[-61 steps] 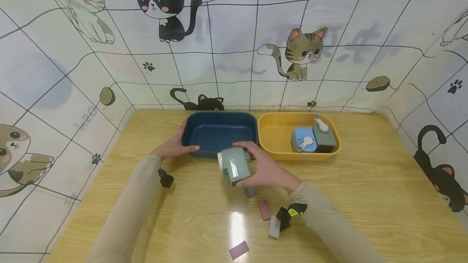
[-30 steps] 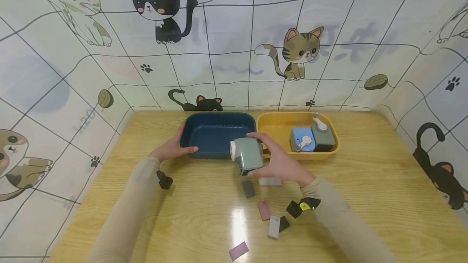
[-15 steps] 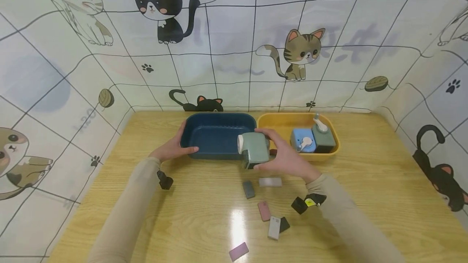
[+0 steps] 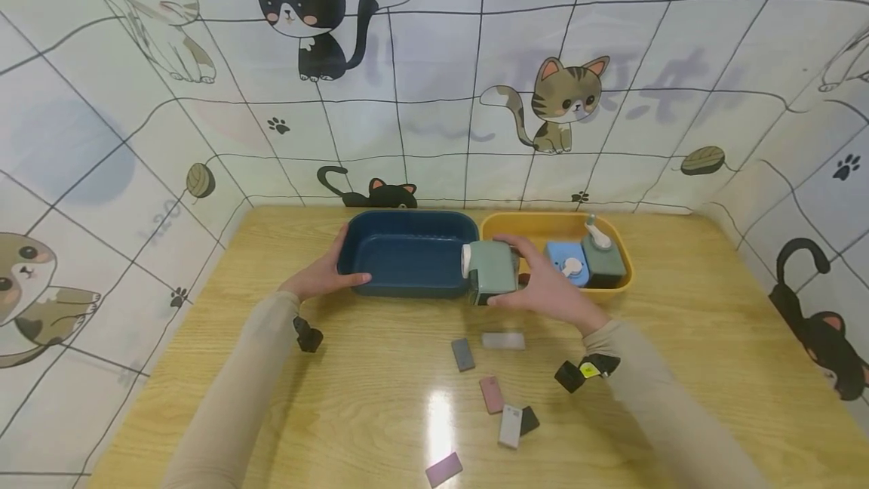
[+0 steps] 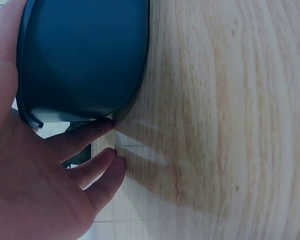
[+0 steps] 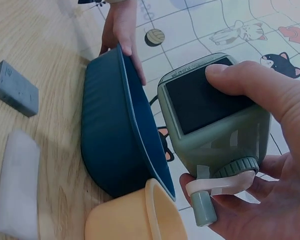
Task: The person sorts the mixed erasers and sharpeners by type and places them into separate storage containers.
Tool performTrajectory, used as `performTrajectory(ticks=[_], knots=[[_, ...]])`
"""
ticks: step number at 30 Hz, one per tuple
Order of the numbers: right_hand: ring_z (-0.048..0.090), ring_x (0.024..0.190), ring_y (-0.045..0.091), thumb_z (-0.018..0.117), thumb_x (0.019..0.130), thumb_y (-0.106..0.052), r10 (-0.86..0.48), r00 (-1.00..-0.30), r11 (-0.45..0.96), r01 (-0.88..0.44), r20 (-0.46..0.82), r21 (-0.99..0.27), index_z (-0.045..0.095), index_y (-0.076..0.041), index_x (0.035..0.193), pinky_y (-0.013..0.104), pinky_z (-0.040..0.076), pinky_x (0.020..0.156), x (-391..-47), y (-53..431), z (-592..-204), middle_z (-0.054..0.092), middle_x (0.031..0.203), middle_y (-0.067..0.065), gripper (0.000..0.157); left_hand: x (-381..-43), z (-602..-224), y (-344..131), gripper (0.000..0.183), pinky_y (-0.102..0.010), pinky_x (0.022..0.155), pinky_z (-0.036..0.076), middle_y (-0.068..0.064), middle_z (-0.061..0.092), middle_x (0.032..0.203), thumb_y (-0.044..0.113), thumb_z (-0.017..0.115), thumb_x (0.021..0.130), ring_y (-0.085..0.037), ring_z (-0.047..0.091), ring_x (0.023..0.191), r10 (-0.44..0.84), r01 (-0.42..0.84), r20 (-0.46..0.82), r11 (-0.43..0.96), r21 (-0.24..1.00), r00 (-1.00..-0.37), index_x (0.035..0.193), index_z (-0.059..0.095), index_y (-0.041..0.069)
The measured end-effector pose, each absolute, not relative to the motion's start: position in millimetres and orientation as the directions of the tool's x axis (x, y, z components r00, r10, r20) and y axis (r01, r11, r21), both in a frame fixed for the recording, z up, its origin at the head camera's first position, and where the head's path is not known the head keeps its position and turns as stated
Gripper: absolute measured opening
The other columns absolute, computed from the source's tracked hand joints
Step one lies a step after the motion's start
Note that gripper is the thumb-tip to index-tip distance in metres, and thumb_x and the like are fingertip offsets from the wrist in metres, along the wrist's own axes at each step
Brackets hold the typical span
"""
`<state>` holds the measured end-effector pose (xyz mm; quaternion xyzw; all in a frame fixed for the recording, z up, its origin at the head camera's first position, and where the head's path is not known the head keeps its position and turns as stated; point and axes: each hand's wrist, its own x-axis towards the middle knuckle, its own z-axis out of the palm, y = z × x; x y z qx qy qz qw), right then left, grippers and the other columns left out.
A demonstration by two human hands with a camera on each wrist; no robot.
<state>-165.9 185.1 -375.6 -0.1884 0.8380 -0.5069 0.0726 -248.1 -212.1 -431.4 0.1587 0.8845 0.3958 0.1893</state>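
Note:
My right hand (image 4: 553,289) grips a pale green hand-crank pencil sharpener (image 4: 494,266), raised over the spot where the two bins meet. Up close in the right wrist view, the thumb presses the sharpener's dark panel (image 6: 205,100), and the crank handle (image 6: 220,185) sticks out near the fingers. My left hand (image 4: 326,272) holds the left end of a dark blue bin (image 4: 407,291), thumb at the front rim; in the left wrist view its other fingers (image 5: 97,132) reach under the bin's outer wall. The inside of the blue bin shows nothing in it.
Right beside the blue bin stands a yellow bin (image 4: 516,229). It contains a blue crank sharpener (image 4: 557,253) and a dark green one (image 4: 603,262). Several eraser-like blocks, including a grey one (image 4: 463,355) and a white one (image 4: 504,341), lie on the wooden table (image 4: 353,398) in front.
My right hand has carried the green sharpener rightward and away from me, from before the blue bin to the yellow bin's left side. My left hand has stayed on the blue bin.

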Motion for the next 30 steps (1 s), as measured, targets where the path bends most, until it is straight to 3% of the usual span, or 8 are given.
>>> performTrajectory(ticks=[9, 18, 30], knots=[[0.046, 0.116, 0.038, 0.085, 0.073, -0.024, -0.358, -0.934, 0.502, -0.174, -0.02, -0.847, 0.029, -0.013, 0.148, 0.045, 0.049, 0.084, -176.1, 197.0, -373.8, 0.041, 0.134, 0.018, 0.094, -249.3, -432.8, -212.2, 0.116, -0.056, 0.111, 0.016, -0.014, -0.01, 0.16, 0.047, 0.072, 0.084, -0.037, 0.005, 0.144, 0.421, 0.13, -0.209, 0.647, 0.751, -0.882, 0.153, -0.018, 0.022], [0.05, 0.108, 0.036, 0.084, 0.075, -0.021, -0.331, -0.943, 0.542, -0.174, -0.018, -0.822, 0.027, -0.009, 0.149, 0.042, 0.05, 0.08, -186.5, 204.6, -375.7, 0.043, 0.131, 0.021, 0.095, -250.6, -434.5, -212.3, 0.115, -0.056, 0.111, 0.016, -0.013, -0.011, 0.16, 0.046, 0.072, 0.085, -0.036, 0.004, 0.144, 0.421, 0.129, -0.21, 0.645, 0.753, -0.882, 0.153, -0.018, 0.022], [0.048, 0.11, 0.036, 0.085, 0.073, -0.017, -0.318, -0.948, 0.575, -0.178, -0.017, -0.798, 0.024, -0.005, 0.148, 0.048, 0.045, 0.087, -195.6, 207.6, -374.8, 0.039, 0.132, 0.021, 0.097, -249.3, -431.7, -210.1, 0.113, -0.061, 0.109, 0.016, -0.017, -0.011, 0.159, 0.035, 0.072, 0.087, -0.043, 0.005, 0.143, 0.432, 0.139, -0.197, 0.631, 0.763, -0.88, 0.153, -0.017, 0.018]])
